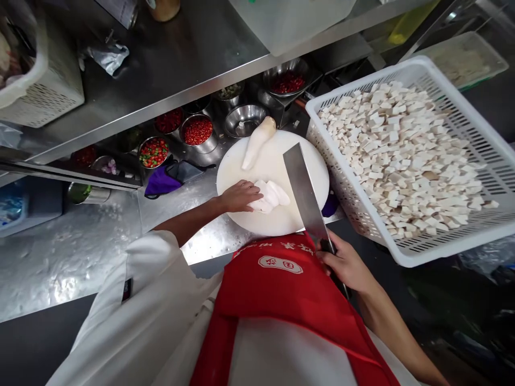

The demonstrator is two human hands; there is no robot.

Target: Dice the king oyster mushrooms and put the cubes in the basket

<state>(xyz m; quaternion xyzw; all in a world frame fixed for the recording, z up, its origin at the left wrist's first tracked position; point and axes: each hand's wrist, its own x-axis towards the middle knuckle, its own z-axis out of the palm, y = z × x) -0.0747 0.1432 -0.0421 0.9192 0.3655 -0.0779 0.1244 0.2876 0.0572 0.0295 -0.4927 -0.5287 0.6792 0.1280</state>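
A steel counter [100, 252] runs along in front of the person, and the biggest thing by it is a white slotted basket [341, 187] to the right, heaped with pale cubes [402, 161]. Just beside it sits a round white board [231, 166]. A broad cleaver [306, 190] slants over the board's right side; I can't tell whether the blade touches down. The right hand [341, 262] is closed around its black handle. The left hand [241, 197] has its fingers loosely bent, resting on the left edge of some white slices [269, 197] mid-board. Behind them lies a long pale stalk [259, 142], whole. Smallest, beyond the board, is a metal bowl [207, 146] of chopped red peppers.
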